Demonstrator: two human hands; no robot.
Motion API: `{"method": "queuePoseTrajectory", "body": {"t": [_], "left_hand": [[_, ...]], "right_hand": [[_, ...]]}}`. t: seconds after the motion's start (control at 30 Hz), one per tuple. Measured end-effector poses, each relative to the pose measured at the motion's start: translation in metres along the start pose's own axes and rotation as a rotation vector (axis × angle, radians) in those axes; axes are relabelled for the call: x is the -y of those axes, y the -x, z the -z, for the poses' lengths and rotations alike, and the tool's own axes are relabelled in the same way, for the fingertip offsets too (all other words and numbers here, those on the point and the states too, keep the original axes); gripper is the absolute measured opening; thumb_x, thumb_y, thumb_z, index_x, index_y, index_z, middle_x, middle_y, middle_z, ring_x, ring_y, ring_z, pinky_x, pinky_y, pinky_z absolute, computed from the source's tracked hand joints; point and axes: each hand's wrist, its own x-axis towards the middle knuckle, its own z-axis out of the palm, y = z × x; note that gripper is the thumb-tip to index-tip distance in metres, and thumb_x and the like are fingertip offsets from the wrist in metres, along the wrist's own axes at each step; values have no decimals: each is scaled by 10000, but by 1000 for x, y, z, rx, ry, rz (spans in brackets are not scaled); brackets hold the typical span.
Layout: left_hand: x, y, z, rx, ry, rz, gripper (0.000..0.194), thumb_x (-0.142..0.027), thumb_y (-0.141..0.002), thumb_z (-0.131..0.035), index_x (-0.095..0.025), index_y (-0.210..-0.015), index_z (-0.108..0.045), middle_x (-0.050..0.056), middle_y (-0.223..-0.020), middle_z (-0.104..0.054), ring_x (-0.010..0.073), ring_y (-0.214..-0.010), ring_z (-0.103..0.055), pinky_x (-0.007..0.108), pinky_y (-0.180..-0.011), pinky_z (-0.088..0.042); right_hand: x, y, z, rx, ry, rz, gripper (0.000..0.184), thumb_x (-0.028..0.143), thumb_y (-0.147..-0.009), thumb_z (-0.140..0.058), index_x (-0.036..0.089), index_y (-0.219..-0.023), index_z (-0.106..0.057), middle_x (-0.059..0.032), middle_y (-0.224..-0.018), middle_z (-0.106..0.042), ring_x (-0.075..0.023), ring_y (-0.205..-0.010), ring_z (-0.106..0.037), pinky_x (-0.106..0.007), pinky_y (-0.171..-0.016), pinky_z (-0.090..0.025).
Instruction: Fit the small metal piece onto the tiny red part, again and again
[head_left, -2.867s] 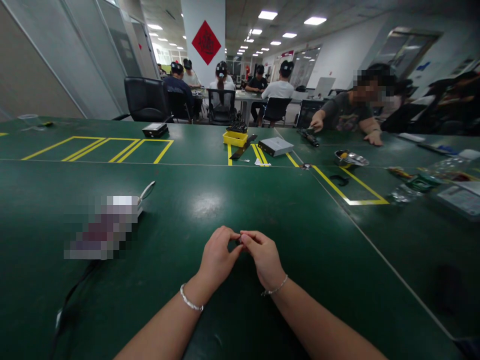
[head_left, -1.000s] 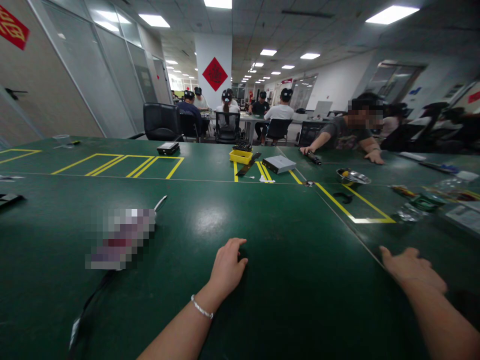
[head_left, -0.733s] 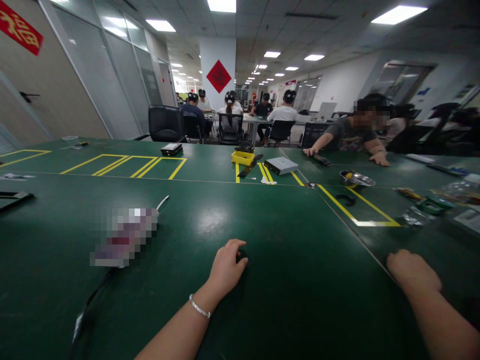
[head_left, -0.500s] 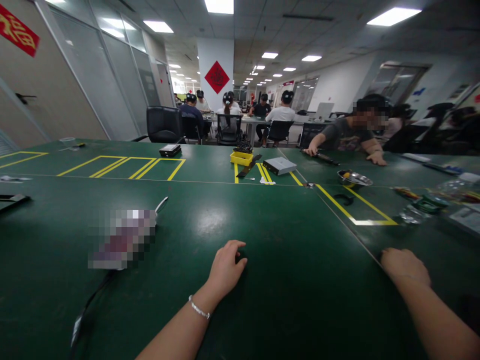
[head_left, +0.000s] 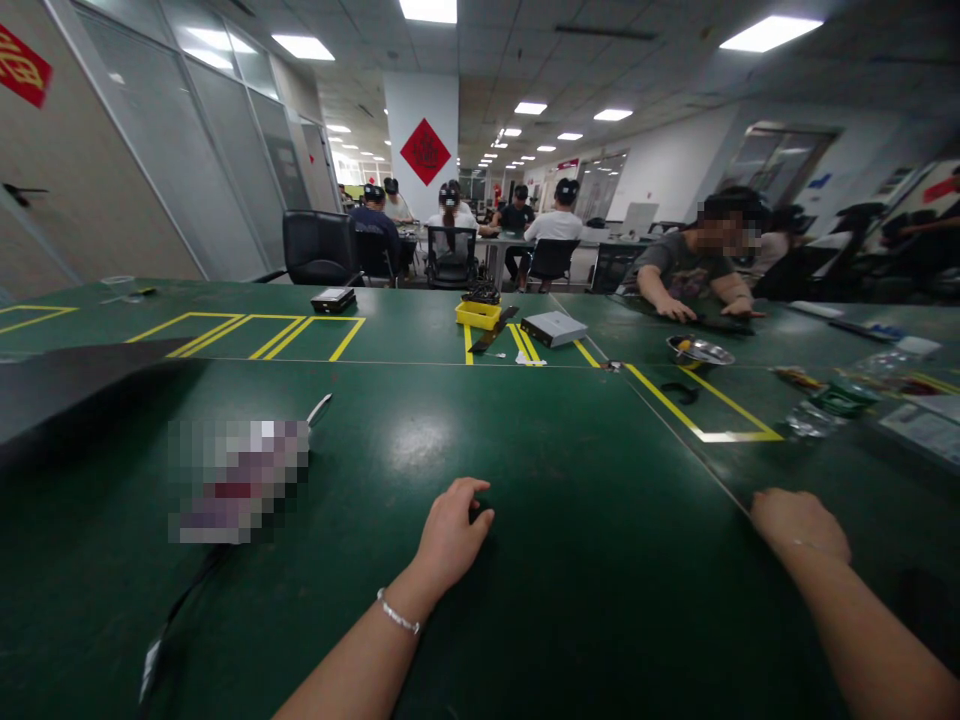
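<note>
My left hand [head_left: 454,535], with a pale bracelet [head_left: 397,612] at the wrist, rests on the green table [head_left: 570,600]. Its fingers bend loosely, the thumb stands apart, and nothing is between them. Farther right, my right hand [head_left: 799,528] lies on the table by a seam, its fingers curled under like a loose fist. No held thing shows there, though the fingertips are hidden. Left of my left hand lies a blurred-out, purplish flat object [head_left: 244,480], a white cord at its far end and a black cable [head_left: 187,592] at its near end.
A dark flat panel [head_left: 75,390] juts in from the left. Farther back are a yellow tray [head_left: 478,316], a grey box [head_left: 553,328], a black box [head_left: 333,300], a metal bowl [head_left: 709,352] and a plastic bottle [head_left: 840,405]. Across the table sits a person [head_left: 694,265].
The dark panel has come farther in from the left edge. The person opposite has drawn their hands closer together, and the view has shifted slightly. My hands keep their poses.
</note>
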Motion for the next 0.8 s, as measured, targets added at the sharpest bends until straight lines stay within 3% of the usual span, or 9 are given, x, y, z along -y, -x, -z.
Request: {"method": "queuePoseTrajectory", "body": {"t": [0.13,0.27,0.4,0.5,0.63,0.8], "left_hand": [[-2,-1,1,3,-24,-9,308,-239,-729,-468,-219,-1036,-494,30,-954,-540,150,-805,-519,317,-763,-396],[-6,0,-2,-4,-38,-12,314,-238,-717,-491,-216,-1030,-495,33,-931,-565,160,-823,-523,322,-773,-394],[-10,5,-6,57,48,-7,403,-296,-687,-543,-235,-1073,-441,12,-902,-595,152,-774,-546,296,-707,-422],[-11,6,-5,74,96,2,365,-279,-667,-569,-224,-1010,-458,-2,-792,-611,148,-714,-562,273,-652,-427],[-9,4,0,43,94,-5,135,-252,-693,-530,-213,-818,-501,-19,-710,-586,126,-650,-550,246,-605,-413],[-9,0,0,2,76,-39,104,-224,-716,-468,-198,-810,-505,-13,-704,-555,114,-636,-524,240,-603,-401]], "right_hand": [[30,22,14,41,-42,71,407,346,-777,-249,196,-875,-614,-197,-900,-519,-254,-770,-552,-354,-551,-396],[100,84,30,-40,-302,377,339,358,-783,-297,220,-852,-599,-95,-882,-548,-215,-835,-524,-360,-707,-403],[179,169,33,226,-693,629,290,386,-767,-371,208,-856,-583,-34,-878,-564,-163,-785,-523,-300,-689,-409],[220,212,26,326,-871,715,195,318,-758,-395,216,-819,-548,0,-772,-566,-136,-719,-518,-274,-660,-401],[245,226,14,447,-1006,629,139,292,-748,-395,210,-743,-508,21,-677,-549,-123,-647,-514,-259,-614,-405],[241,214,16,547,-1061,702,131,305,-744,-411,245,-789,-518,32,-736,-577,-132,-694,-544,-262,-636,-432]]}}
